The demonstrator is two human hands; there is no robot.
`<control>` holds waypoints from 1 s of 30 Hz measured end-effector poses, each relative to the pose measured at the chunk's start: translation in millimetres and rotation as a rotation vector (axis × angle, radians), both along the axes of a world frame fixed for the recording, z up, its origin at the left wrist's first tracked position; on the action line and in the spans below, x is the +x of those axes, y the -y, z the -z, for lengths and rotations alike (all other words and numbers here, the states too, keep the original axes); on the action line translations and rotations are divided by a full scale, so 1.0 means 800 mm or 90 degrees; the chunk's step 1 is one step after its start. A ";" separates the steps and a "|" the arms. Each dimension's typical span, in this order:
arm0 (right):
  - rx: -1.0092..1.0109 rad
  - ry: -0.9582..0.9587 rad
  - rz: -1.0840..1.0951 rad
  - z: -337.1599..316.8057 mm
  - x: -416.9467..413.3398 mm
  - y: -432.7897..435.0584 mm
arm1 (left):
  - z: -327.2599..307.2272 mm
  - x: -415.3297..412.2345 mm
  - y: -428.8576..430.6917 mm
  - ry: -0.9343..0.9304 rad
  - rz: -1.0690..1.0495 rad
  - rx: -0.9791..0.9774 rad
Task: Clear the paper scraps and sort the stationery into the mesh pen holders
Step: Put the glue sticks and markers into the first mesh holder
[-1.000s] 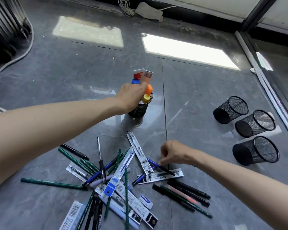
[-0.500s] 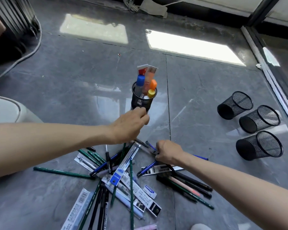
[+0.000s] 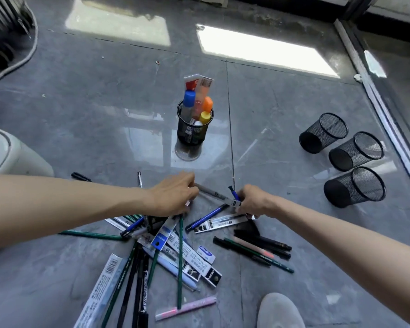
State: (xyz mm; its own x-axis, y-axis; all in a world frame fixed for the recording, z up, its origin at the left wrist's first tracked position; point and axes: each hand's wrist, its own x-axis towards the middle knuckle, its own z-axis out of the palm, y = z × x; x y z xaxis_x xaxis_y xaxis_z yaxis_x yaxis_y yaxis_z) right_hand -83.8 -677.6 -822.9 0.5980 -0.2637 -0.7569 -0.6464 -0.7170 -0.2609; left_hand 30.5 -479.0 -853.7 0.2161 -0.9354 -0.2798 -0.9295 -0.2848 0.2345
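A black mesh pen holder (image 3: 191,134) stands upright on the grey floor, holding blue, orange and yellow markers. Nearer me lies a loose pile of green pencils, black and blue pens and printed refill packs (image 3: 175,247). My left hand (image 3: 173,195) is down on the far edge of the pile. One end of a clear pen pack (image 3: 213,192) sits between its thumb and fingers. My right hand (image 3: 252,202) grips a blue pen (image 3: 233,192) at the other end of that pack. Three empty mesh holders (image 3: 355,185) lie on their sides to the right.
A white bin (image 3: 10,157) stands at the left edge. My light shoe (image 3: 279,311) is at the bottom, beside a pink highlighter (image 3: 185,308). Black pens and a green pencil (image 3: 258,249) lie right of the pile. A sliding-door rail (image 3: 376,95) runs along the right.
My left hand has left the upright holder and come down onto the pile. My right hand has shifted slightly, holding the blue pen. The camera has tilted further down.
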 end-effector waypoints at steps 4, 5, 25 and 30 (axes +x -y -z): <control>-0.052 -0.035 -0.092 0.007 -0.021 0.004 | -0.007 -0.012 0.011 -0.088 -0.021 0.113; -0.065 -0.036 -0.107 0.009 -0.026 0.005 | -0.007 -0.014 0.013 -0.079 -0.023 0.109; -0.012 0.050 -0.210 0.004 -0.039 -0.017 | -0.003 -0.106 0.018 -0.042 0.281 0.094; -0.061 0.126 -0.142 0.002 -0.026 -0.018 | -0.024 -0.080 0.010 -0.150 0.149 0.013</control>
